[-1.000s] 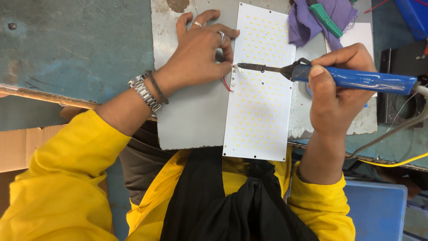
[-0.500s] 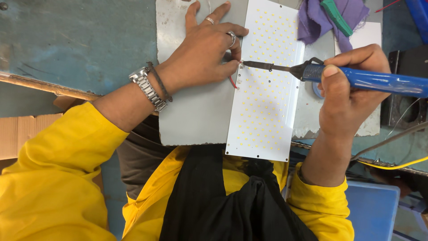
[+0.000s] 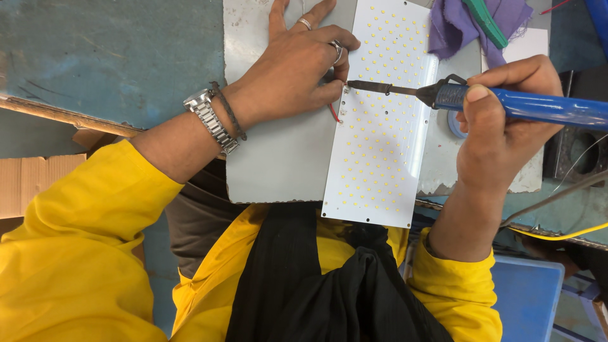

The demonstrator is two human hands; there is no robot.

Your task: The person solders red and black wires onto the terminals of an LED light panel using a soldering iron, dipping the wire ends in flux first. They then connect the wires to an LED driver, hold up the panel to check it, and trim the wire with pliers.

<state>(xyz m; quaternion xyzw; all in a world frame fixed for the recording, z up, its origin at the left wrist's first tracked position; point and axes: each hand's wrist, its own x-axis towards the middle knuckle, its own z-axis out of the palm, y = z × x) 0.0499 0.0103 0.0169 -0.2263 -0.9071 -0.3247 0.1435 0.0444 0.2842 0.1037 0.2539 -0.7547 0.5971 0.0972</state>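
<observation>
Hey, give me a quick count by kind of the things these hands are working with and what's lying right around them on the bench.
White LED panel: 1
Blue-handled soldering iron, in the right hand: 1
Red wire, by the left hand: 1
Grey metal sheet: 1
Purple cloth: 1
Green tool: 1
Total: 6

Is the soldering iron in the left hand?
No, the right hand grips the blue soldering iron; the left hand rests by the white LED board.

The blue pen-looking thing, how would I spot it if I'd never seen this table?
Find the white board dotted with tiny yellow squares in the middle of the bench. The right hand beside it grips a soldering iron, whose dark metal tip rests on the board's left edge. It is the only long blue-handled tool.
</observation>
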